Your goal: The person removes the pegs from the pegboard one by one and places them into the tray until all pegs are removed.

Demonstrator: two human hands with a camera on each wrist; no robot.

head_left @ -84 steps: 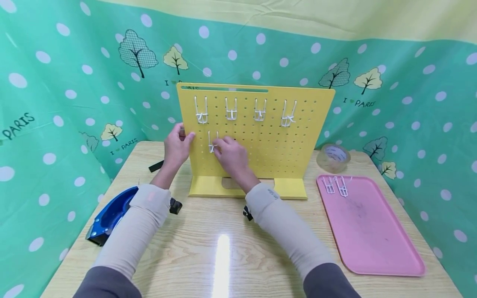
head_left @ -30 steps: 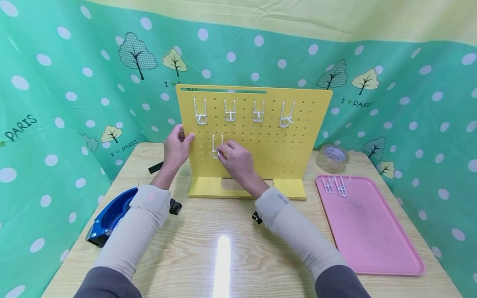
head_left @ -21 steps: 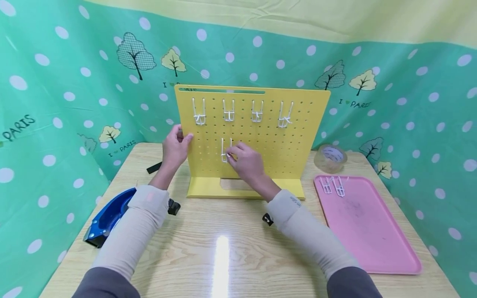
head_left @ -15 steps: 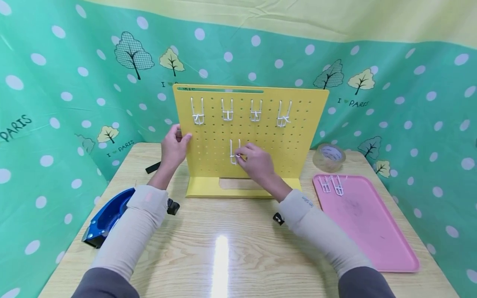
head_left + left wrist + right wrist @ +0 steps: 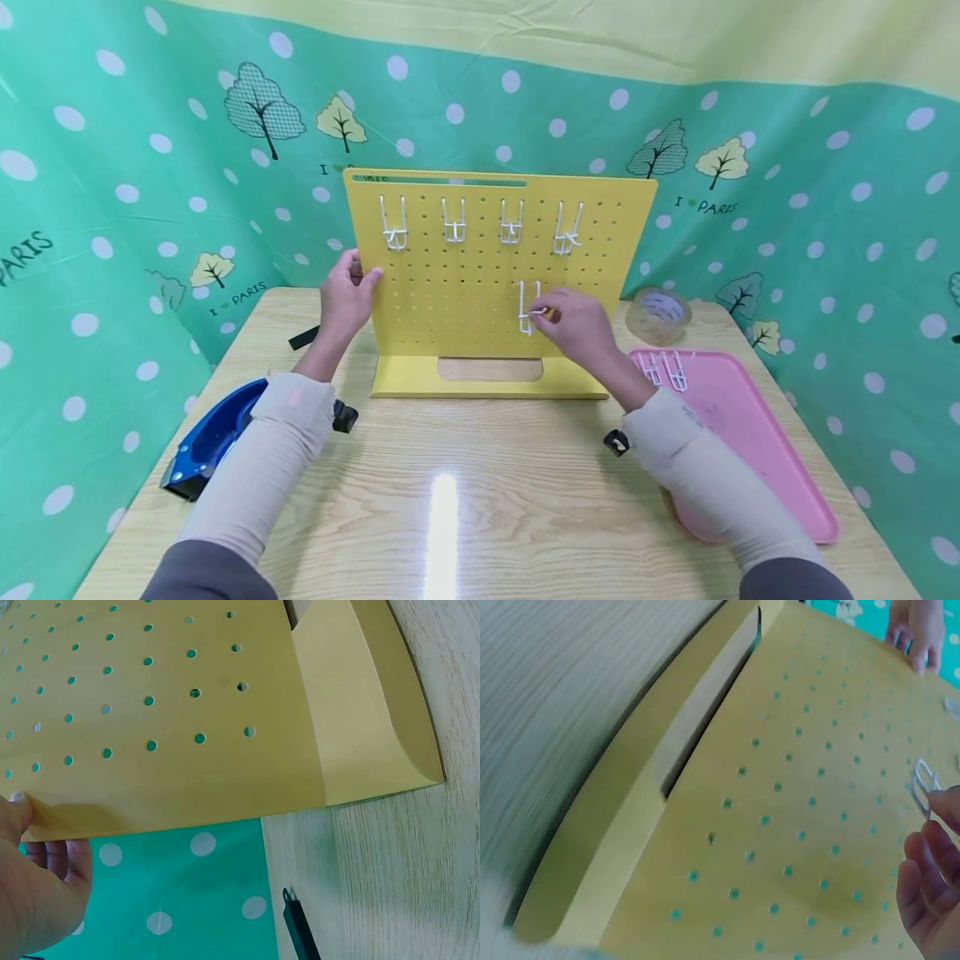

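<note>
A yellow pegboard stands upright on its base on the table. My left hand grips its left edge, thumb on the front face and fingers behind. In the left wrist view the thumb presses close to the edge. My right hand pinches a white wire pegboard hook by its lower end, in front of the board's lower right part. The right wrist view shows that hook between thumb and fingertips. Several similar white hooks hang in a row along the upper board.
A pink tray at the right holds two more white hooks, partly behind my right forearm. Behind it lies a roll of clear tape. A blue tape dispenser sits at the left, and a black strip lies beside the board.
My right hand has carried the pinched hook from the board's lower left across to its lower right. My left hand keeps its grip on the left edge.
</note>
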